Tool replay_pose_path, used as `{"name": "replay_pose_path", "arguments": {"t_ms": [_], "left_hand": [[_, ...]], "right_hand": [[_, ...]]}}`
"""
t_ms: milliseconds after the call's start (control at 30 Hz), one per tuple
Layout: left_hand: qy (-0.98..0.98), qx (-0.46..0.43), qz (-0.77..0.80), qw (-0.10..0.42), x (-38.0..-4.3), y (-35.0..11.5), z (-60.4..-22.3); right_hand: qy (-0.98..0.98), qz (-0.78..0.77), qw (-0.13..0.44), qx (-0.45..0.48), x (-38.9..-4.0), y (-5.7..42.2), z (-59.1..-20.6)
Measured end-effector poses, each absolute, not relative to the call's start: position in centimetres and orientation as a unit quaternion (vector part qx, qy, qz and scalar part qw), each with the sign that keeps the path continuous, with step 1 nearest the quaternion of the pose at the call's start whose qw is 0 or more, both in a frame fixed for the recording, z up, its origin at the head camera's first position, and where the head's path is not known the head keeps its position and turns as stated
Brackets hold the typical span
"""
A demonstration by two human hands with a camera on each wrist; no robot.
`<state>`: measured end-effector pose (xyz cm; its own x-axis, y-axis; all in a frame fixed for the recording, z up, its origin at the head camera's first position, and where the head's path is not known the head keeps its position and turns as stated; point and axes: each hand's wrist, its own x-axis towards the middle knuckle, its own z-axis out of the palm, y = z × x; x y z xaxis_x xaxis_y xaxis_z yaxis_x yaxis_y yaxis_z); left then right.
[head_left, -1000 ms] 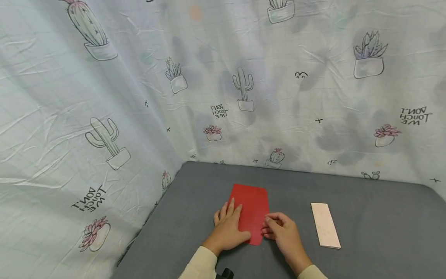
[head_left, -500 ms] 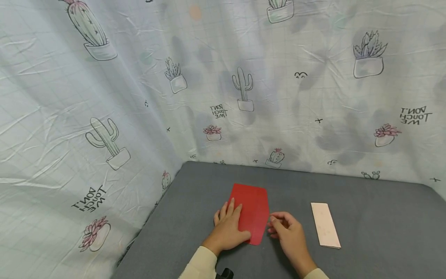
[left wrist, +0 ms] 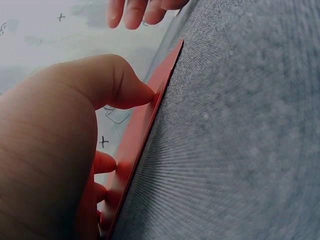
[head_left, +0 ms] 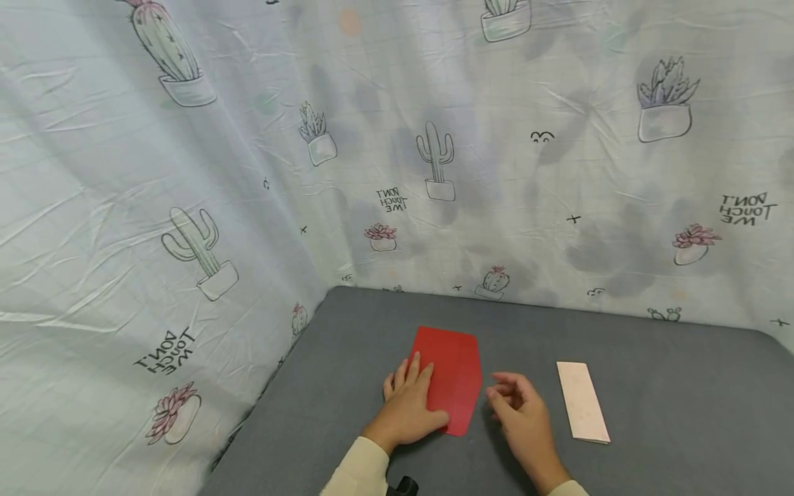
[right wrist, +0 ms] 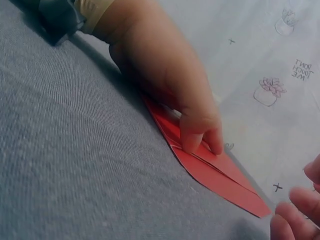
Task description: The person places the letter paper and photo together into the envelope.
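A red paper envelope [head_left: 455, 362] lies flat on the grey table, its flap unfolded toward the right. The left hand [head_left: 408, 411] rests on its left part with fingers spread, and the thumb presses near the edge closest to the person. In the right wrist view, the pocket's mouth shows as a line along the envelope [right wrist: 227, 175] beside the flap. To the right of the flap hovers the right hand [head_left: 524, 417], apart from the paper. Its fingers are loosely bent, and I see nothing between them; in the right wrist view only its fingertips [right wrist: 295, 215] show.
A pale pink folded paper strip [head_left: 583, 403] lies to the right of the right hand. The grey cloth-covered table [head_left: 682, 393] meets a white curtain [head_left: 496, 172] with cactus prints at the back and left.
The right hand has let go of the flap's edge and moved to the right, away from the envelope. The left hand stays on the envelope. The head view has shifted slightly.
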<state>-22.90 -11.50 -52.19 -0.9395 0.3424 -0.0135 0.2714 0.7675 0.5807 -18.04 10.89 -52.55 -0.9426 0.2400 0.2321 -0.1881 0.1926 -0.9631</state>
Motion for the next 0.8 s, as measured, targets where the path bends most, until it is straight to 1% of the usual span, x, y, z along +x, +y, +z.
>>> {"name": "replay_pose_path", "arguments": {"t_ms": [367, 567, 800], "left_hand": [[0.938, 0.162, 0.301, 0.063, -22.8, -11.5, -52.2], [0.938, 0.163, 0.299, 0.063, -22.7, -11.4, -52.2], [0.938, 0.163, 0.3, 0.064, -22.7, -11.3, -52.2]], "right_hand": [[-0.775, 0.591, 0.224, -0.017, -18.1, 11.6, -52.7], [-0.779, 0.58, 0.238, -0.017, -18.2, 12.0, -52.8], [-0.781, 0.577, 0.238, -0.022, -18.2, 12.5, -52.9]]}}
